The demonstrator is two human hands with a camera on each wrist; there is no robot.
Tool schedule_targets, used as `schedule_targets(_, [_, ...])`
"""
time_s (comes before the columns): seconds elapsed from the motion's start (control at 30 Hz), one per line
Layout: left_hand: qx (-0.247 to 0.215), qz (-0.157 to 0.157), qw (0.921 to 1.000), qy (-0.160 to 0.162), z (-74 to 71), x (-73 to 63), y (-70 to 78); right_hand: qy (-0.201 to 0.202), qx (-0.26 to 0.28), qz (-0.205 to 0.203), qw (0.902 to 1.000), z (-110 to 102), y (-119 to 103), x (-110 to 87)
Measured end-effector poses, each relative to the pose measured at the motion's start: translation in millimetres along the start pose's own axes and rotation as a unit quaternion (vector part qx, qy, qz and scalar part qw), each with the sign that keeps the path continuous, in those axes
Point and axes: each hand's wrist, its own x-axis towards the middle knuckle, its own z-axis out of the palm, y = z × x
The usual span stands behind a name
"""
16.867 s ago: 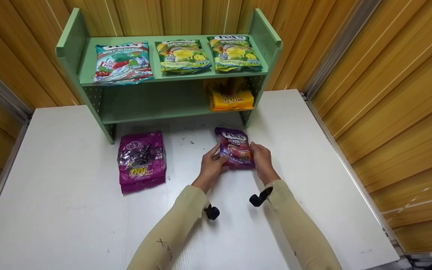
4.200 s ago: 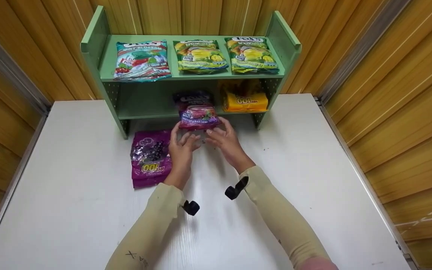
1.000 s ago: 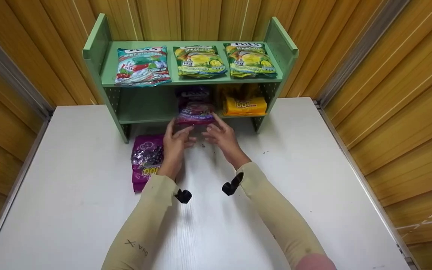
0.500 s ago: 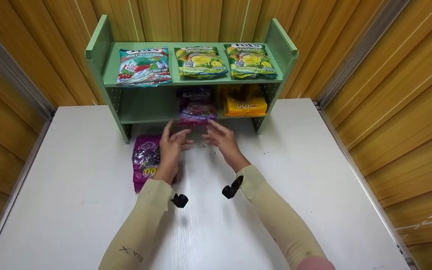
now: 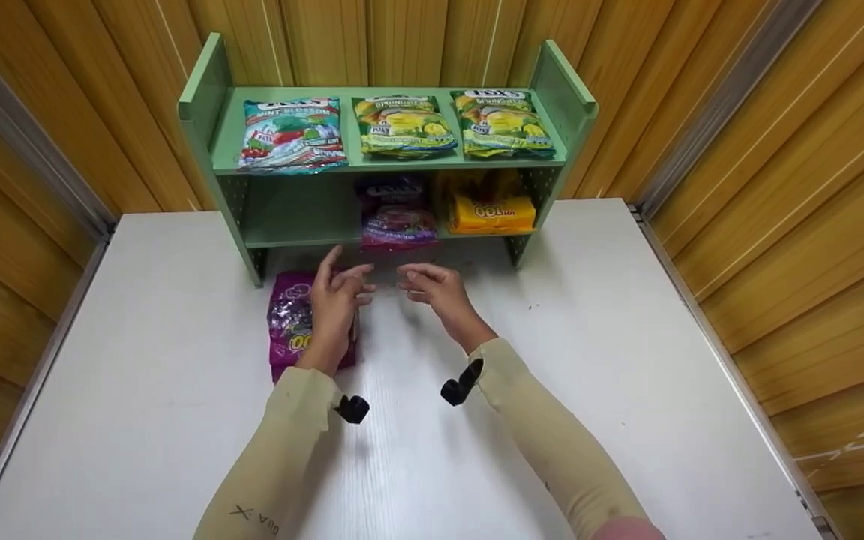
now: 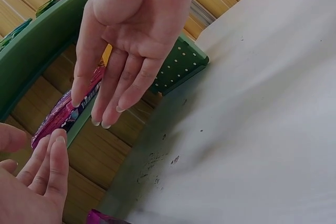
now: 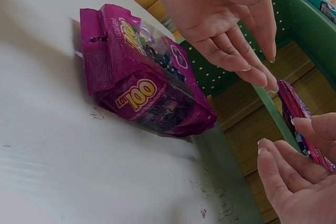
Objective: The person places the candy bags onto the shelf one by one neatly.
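A purple Fox's Berries candy bag [image 5: 400, 223] rests on the middle of the lower shelf, its front edge jutting slightly past the board. My left hand [image 5: 336, 304] hovers in front of it, fingers loosely extended and holding nothing. Under that hand, partly covered, a larger magenta Lot 100 grape candy bag [image 7: 149, 77] lies on the white table. Facing the left palm, my right hand [image 5: 441, 296] is also relaxed and holds nothing. Both palms show bare in the wrist views, with a gap between the fingertips and the Berries bag.
The green two-tier shelf [image 5: 282, 238] stands at the back against wood-panelled walls. On top lie a Mint Blossom bag [image 5: 293, 135] and two yellow-green Fox's bags [image 5: 404, 127]. A yellow Lot 100 bag [image 5: 492, 214] sits lower right. The white table [image 5: 589, 337] extends on both sides.
The Berries bag, held in both hands over the table at first, was brought onto the lower shelf. Over the last second both hands let go and drew back towards me.
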Motion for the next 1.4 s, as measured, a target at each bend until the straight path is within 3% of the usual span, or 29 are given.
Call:
schedule_targets(0.6, [0.016, 0.0, 0.9998, 0.009, -21.2, -4.0, 0.1, -0.024, 0.0, 0.014, 0.9996, 18, 15, -3.3])
schedule_targets(1.4, [0.066, 0.027, 0.9955, 0.062, -48.8, -4.7, -3.4, -0.019, 0.023, 0.04, 0.9987, 50, 30, -2.1])
